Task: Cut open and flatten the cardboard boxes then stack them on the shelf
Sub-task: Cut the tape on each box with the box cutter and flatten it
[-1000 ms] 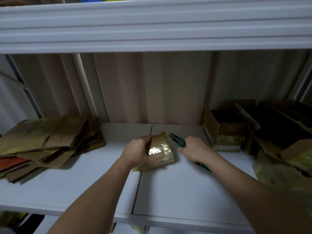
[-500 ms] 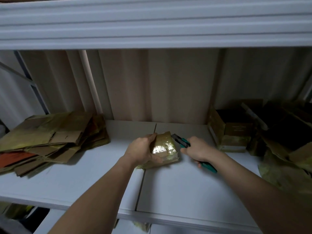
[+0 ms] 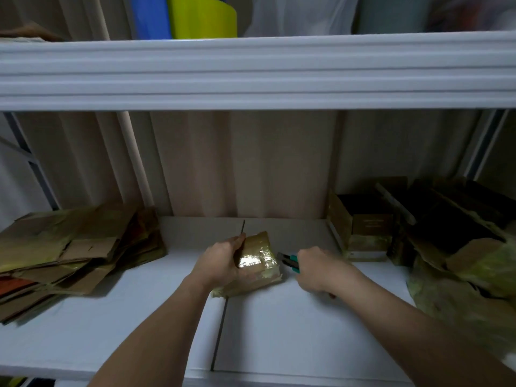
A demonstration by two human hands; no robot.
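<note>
on the white shelf (image 3: 279,325), the left hand (image 3: 220,261) clasps a small tape-wrapped cardboard box (image 3: 258,259) at its left end, while the right hand (image 3: 318,268) grips a green box cutter (image 3: 290,262), blade tip just right of the box, pointing toward it.

No readable text anywhere. Open cardboard box (image 3: 365,227) at right has a faint printed label on its front flap, too blurred and small to make out.
</note>
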